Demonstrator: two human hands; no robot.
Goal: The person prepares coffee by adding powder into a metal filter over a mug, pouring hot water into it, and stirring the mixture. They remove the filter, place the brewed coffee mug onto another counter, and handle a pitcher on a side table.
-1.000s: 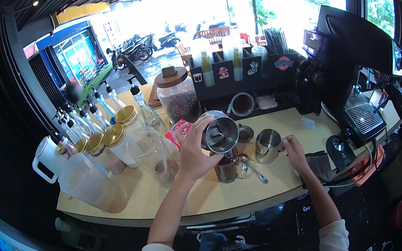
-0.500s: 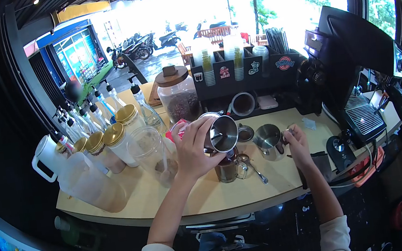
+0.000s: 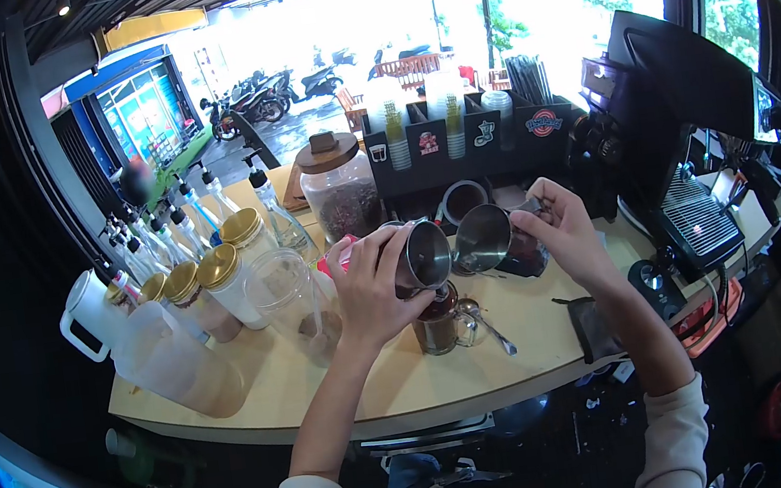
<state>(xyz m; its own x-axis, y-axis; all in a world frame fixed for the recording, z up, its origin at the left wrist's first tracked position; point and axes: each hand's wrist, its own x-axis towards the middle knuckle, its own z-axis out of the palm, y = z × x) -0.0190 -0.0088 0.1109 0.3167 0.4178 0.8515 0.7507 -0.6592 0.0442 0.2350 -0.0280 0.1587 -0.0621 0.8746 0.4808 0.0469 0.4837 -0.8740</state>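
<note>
My left hand (image 3: pixel 371 285) is wrapped round a shiny metal cup (image 3: pixel 427 257), its open mouth facing me. Under it stands a glass mug (image 3: pixel 438 334) with brown liquid, its upper part partly hidden by the cup and my fingers. In my right hand (image 3: pixel 560 231) is a metal pitcher (image 3: pixel 483 238), gripped at the handle and raised off the counter. The pitcher tilts toward the cup, their rims close together; whether they touch I cannot tell. A metal spoon (image 3: pixel 492 329) lies on the counter beside the mug.
To the left are a plastic jug (image 3: pixel 175 353), gold-lidded jars (image 3: pixel 218 270), a clear container (image 3: pixel 285 296) and pump bottles (image 3: pixel 274 209). Behind stand a wood-lidded jar (image 3: pixel 340 192) and a black cup holder (image 3: pixel 485 140). A coffee machine (image 3: pixel 700 221) is at right, a dark cloth (image 3: pixel 596 326) near the counter edge.
My right hand has lifted the metal pitcher off the counter and brought it up and left, tilting it toward the cup. My left hand has stayed nearly in place.
</note>
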